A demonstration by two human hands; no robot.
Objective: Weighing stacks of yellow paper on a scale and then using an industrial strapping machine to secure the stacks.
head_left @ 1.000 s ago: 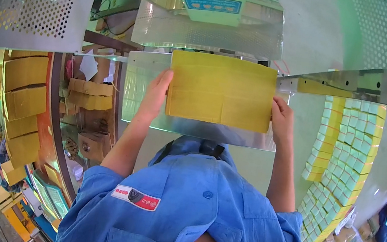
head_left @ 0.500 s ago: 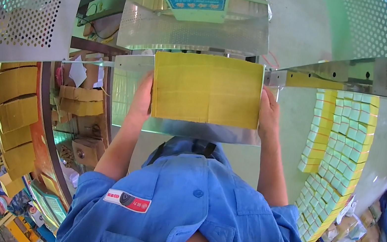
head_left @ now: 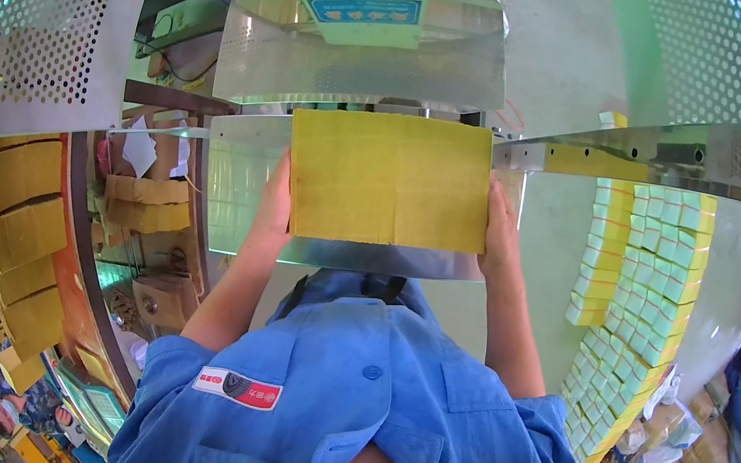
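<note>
A rectangular yellow-brown piece of cardboard (head_left: 389,182) lies level in front of me, with a faint crease down its middle. I cannot tell whether it is a box or a stack of sheets. My left hand (head_left: 277,196) is closed against its left end, and my right hand (head_left: 500,227) against its right end. Some of my fingers are hidden behind the cardboard's ends. Below it shows a shiny metal surface (head_left: 348,256), and just beyond its far edge stands a see-through guard (head_left: 365,73).
A perforated metal panel (head_left: 33,18) stands at the far left, and a metal rail (head_left: 659,158) crosses the right. Rows of white and yellow banded bundles (head_left: 633,300) stand on the floor at right. Brown cardboard stacks (head_left: 26,228) are at left; a person (head_left: 28,410) is at the lower left.
The whole view has shifted slightly, so the surroundings and cardboard sit a little lower in it. Both hands keep the same hold on the cardboard's ends.
</note>
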